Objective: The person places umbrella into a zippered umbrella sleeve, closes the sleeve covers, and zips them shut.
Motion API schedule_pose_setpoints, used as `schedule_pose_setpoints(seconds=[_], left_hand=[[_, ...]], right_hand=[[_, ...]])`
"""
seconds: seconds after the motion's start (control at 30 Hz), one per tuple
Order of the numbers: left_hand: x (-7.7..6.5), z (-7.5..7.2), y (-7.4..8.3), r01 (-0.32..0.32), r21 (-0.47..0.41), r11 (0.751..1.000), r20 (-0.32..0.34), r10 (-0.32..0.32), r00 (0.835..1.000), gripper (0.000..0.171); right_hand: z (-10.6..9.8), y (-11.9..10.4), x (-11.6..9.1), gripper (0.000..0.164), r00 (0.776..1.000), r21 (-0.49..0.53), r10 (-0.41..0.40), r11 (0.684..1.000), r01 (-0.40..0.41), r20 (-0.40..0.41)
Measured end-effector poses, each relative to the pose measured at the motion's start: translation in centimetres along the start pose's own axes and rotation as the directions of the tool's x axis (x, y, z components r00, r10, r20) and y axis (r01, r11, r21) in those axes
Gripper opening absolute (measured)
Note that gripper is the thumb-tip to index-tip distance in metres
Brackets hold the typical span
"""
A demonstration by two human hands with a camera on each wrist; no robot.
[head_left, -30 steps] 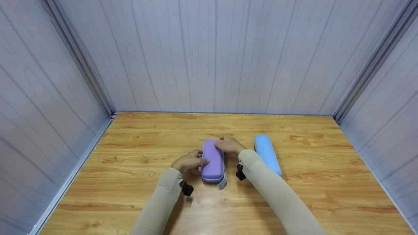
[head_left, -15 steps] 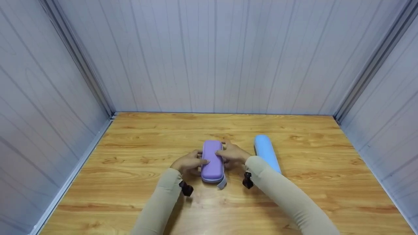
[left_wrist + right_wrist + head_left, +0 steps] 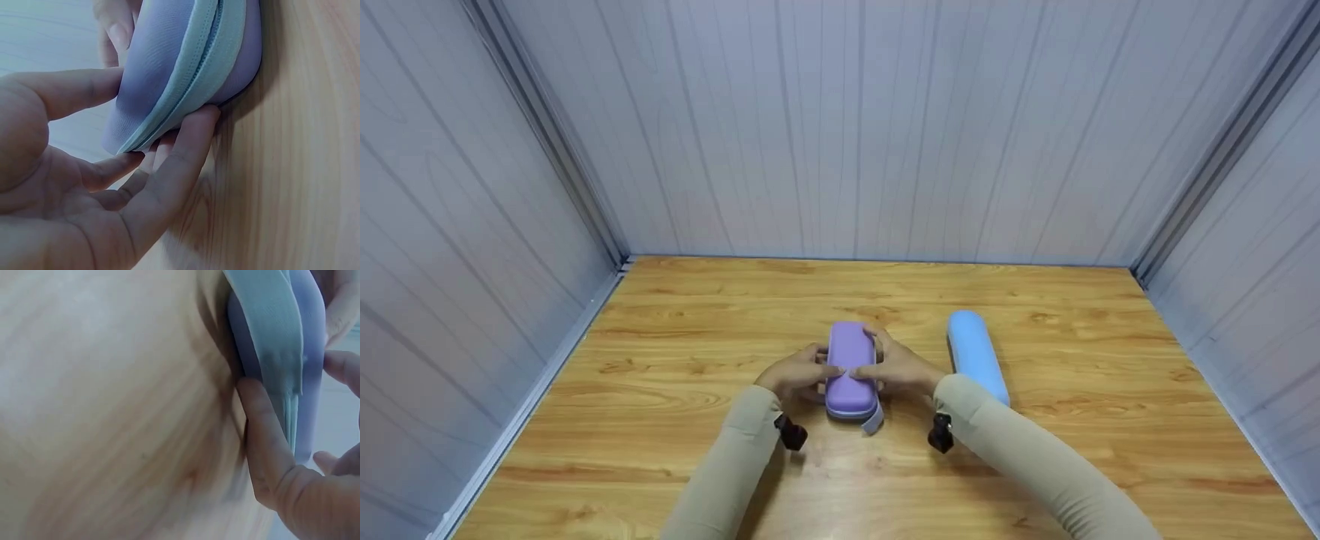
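Observation:
A purple zippered pencil case (image 3: 851, 349) lies lengthwise on the wooden table, with a pale zip band round its side and a grey strap (image 3: 873, 418) at its near right corner. My left hand (image 3: 797, 373) grips its left side, thumb on top. In the left wrist view, the left fingers (image 3: 185, 146) reach along the zip side to the lower edge. From the right, my right hand (image 3: 906, 369) holds the case too, its thumb on top close to the left thumb. One right finger (image 3: 261, 422) lies against the strap side in the right wrist view.
A long rounded blue case (image 3: 976, 352) lies on the table to the right, beside the right forearm and partly hidden by its sleeve. Pale panel walls (image 3: 825, 150) enclose the table (image 3: 660, 435) at the back and both sides.
My right hand has slid from the far right corner of the purple pencil case towards its middle, its thumb moving nearer. The left hand keeps its grip; the case has stayed in place.

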State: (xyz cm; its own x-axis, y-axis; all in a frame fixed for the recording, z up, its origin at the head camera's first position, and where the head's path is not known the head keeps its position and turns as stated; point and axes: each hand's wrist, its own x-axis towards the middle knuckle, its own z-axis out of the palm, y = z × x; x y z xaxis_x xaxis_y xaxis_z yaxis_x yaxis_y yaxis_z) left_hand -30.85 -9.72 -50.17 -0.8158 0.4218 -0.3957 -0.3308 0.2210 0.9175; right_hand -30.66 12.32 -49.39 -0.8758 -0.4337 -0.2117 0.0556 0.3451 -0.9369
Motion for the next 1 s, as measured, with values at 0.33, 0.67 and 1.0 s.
schedule_pose_setpoints(seconds=[0.33,0.67,1.0], left_hand=[[0.1,-0.1,-0.1,-0.015,0.000,1.000,0.012,0.015,1.000,0.069],[0.6,-0.5,0.9,0.010,0.120,0.993,-0.062,-0.002,0.998,0.055],[1.9,-1.8,3.4,0.032,0.443,0.896,-0.104,0.016,0.994,0.061]], right_hand=[[0.7,0.4,-0.3,0.097,0.999,0.016,0.022,1.000,-0.021,-0.030],[0.5,0.1,-0.4,0.096,0.999,-0.062,-0.013,0.998,0.011,-0.029],[0.5,0.2,-0.2,0.095,0.999,-0.092,-0.006,0.996,0.003,-0.038]])
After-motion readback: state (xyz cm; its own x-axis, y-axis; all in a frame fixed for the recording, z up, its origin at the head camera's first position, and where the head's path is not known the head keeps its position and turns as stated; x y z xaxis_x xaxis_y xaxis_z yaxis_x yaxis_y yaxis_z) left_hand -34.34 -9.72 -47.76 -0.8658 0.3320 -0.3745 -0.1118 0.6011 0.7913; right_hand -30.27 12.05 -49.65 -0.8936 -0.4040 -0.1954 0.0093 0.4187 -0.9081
